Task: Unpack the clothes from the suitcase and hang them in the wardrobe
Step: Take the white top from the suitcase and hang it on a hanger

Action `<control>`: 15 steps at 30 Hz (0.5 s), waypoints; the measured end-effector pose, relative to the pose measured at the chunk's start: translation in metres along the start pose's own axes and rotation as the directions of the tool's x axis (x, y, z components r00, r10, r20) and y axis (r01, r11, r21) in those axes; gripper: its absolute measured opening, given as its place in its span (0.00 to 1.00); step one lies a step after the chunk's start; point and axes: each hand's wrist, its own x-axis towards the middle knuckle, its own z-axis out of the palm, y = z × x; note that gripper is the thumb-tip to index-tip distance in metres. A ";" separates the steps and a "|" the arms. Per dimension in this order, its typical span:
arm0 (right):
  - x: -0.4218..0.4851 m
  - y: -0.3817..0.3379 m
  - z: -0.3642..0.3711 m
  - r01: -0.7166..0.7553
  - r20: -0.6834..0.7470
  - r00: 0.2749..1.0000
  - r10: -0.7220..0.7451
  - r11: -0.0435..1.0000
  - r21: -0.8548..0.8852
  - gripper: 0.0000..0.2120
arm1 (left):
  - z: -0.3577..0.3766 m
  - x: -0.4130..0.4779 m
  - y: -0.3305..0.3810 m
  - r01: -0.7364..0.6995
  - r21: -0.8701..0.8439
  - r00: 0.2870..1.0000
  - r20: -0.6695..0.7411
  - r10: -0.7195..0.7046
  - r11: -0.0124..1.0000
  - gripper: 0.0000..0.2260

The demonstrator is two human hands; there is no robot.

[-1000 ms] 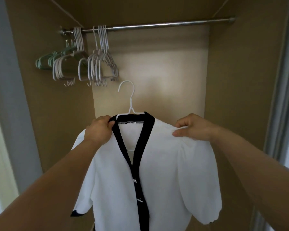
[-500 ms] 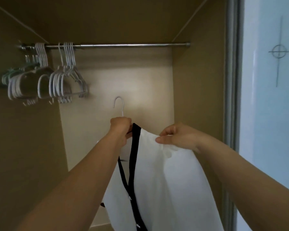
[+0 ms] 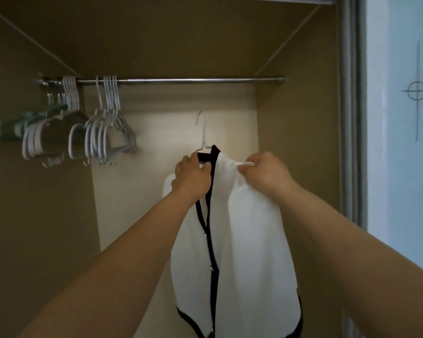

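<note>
The left hand and right hand are bare, forearms unclothed.

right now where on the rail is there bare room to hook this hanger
The silver metal rail is bare from the bunch of empty white hangers to the brown right wall. Its left end is crowded: those plus green hangers.

Both bare arms reach forward and up, forearms converging toward the middle. The left hand is raised with its back to the camera, fingers curled over the neck edge of a top. The right hand, level with it and close beside, pinches the top's shoulder between thumb and fingertips.
</note>
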 end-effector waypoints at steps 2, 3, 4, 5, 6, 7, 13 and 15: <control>0.024 -0.020 -0.003 0.027 -0.052 0.998 -0.028 0.999 -0.017 0.10 | -0.014 0.003 -0.007 -0.016 0.200 0.999 0.048 0.006 0.980 0.24; 0.034 -0.029 -0.005 0.040 -0.080 0.996 -0.042 0.999 -0.030 0.11 | -0.021 0.007 -0.008 -0.016 0.276 0.998 0.066 -0.002 0.961 0.24; 0.043 -0.036 -0.009 0.046 -0.109 0.993 -0.050 0.998 -0.042 0.11 | -0.026 0.009 -0.006 -0.027 0.335 0.998 0.061 0.007 0.942 0.25; 0.055 -0.047 -0.009 0.059 -0.128 0.990 -0.065 0.997 -0.050 0.11 | -0.035 0.012 -0.005 -0.030 0.387 0.999 0.033 0.018 0.921 0.25; 0.065 -0.055 -0.010 0.066 -0.147 0.986 -0.075 0.996 -0.063 0.11 | -0.042 0.016 -0.001 -0.034 0.425 0.999 0.011 0.032 0.905 0.25; 0.074 -0.063 -0.011 0.074 -0.161 0.983 -0.086 0.994 -0.077 0.12 | -0.050 0.021 0.001 -0.036 0.451 0.999 -0.007 0.044 0.892 0.25; 0.118 -0.095 -0.018 0.089 -0.257 0.960 -0.112 0.991 -0.098 0.15 | -0.079 0.047 0.011 0.001 0.562 0.993 -0.100 0.066 0.827 0.25; 0.133 -0.101 -0.018 0.114 -0.253 0.958 -0.138 0.988 -0.109 0.14 | -0.083 0.054 0.010 0.023 0.604 0.990 -0.123 0.064 0.796 0.24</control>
